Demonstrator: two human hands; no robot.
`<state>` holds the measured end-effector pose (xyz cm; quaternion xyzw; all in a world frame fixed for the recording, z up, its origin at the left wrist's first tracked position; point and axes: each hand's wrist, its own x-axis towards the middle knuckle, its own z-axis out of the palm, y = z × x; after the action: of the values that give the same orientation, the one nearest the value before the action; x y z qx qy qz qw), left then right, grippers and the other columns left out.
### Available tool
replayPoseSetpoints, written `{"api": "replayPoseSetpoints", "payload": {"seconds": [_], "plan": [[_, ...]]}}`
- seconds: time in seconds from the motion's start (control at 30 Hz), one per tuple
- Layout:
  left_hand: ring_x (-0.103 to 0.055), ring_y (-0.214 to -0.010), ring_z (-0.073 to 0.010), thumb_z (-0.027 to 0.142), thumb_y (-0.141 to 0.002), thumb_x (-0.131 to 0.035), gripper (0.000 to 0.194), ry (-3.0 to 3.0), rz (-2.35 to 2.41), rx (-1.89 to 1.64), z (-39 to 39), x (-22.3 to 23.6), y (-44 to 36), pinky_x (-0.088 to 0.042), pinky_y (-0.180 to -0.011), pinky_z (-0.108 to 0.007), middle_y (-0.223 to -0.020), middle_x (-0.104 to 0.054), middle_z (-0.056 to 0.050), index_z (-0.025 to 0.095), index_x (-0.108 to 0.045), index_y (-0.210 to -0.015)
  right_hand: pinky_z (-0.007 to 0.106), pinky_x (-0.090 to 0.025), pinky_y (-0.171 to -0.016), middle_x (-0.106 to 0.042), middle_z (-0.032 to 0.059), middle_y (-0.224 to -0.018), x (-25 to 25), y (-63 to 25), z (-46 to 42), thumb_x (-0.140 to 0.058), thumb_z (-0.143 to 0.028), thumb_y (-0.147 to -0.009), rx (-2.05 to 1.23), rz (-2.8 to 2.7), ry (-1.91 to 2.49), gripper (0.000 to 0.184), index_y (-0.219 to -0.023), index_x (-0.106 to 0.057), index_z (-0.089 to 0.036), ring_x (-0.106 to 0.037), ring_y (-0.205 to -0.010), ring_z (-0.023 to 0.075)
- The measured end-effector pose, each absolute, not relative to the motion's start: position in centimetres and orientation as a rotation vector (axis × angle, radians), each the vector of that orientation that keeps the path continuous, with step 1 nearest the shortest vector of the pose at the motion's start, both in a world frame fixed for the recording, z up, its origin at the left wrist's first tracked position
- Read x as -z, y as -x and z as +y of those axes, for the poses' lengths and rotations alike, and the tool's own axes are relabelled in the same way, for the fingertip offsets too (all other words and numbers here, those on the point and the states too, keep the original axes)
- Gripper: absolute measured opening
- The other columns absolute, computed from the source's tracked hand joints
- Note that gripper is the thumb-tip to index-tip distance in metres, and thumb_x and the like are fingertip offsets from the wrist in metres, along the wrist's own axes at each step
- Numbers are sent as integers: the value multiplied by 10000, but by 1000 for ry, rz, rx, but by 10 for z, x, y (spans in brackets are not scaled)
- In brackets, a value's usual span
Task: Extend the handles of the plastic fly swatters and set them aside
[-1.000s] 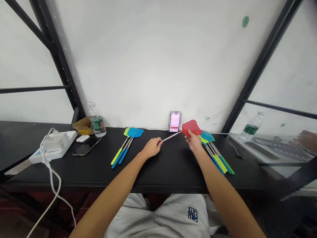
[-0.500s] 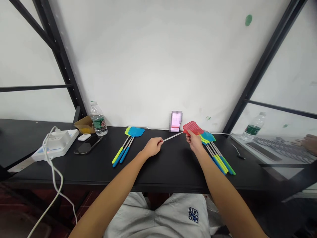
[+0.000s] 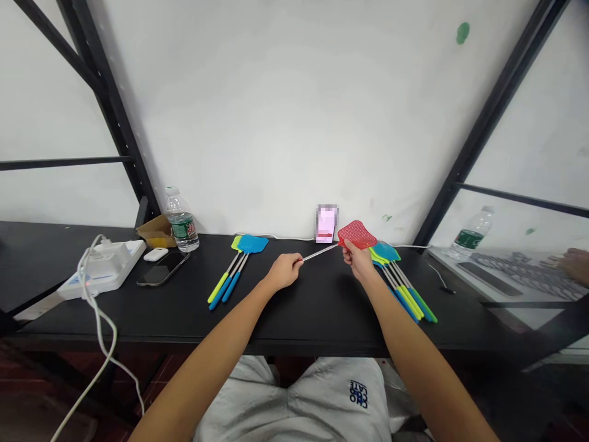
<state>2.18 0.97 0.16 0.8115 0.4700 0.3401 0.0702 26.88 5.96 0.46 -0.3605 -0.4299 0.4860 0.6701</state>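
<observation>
Red swatter (image 3: pixel 357 234) held up over bench (image 3: pixel 317 319), wide end close to right swatter pile (image 3: pixel 411 302). Left hand (image 3: pixel 284 271): curled tight round handle end. Right hand (image 3: pixel 359 261): pinching near wide end. Step looks like gripping both ends; next move seems to need firm hold.

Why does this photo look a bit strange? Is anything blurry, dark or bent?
In the head view, the upright phone shows coarse pixel blocks; the rack posts lean outward, probably from a wide lens and downward tilt; what looks like another hand at far right is smeared; below the tabletop it is dim; the red swatter looks fairly clear.
</observation>
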Motion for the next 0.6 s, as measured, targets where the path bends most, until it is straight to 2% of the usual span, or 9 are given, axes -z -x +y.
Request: {"api": "replayPoseSetpoints", "payload": {"seconds": [0.4,0.6], "plan": [[-582,-724,-153,269,-924,-441,222,-2454,1405,-1039,7,0,-33,-403,-669,-246,-808,-666,-31,197,-642,-866,194,-222,-336,-547,-15,-561,-6,-254,54,-729,-506,-689,-1091,-897,845,365,-746,-596,-170,-384,-396,59],[-604,-787,-177,252,-926,-431,219,-2472,1529,-989,0,-1,-43,-406,-688,-261,-880,-685,-47,210,-640,-875,194,-218,-338,-528,-22,-543,-7,-252,52,-716,-447,-689,-1100,-840,820,302,-712,-602,-168,-355,-394,48]]}}
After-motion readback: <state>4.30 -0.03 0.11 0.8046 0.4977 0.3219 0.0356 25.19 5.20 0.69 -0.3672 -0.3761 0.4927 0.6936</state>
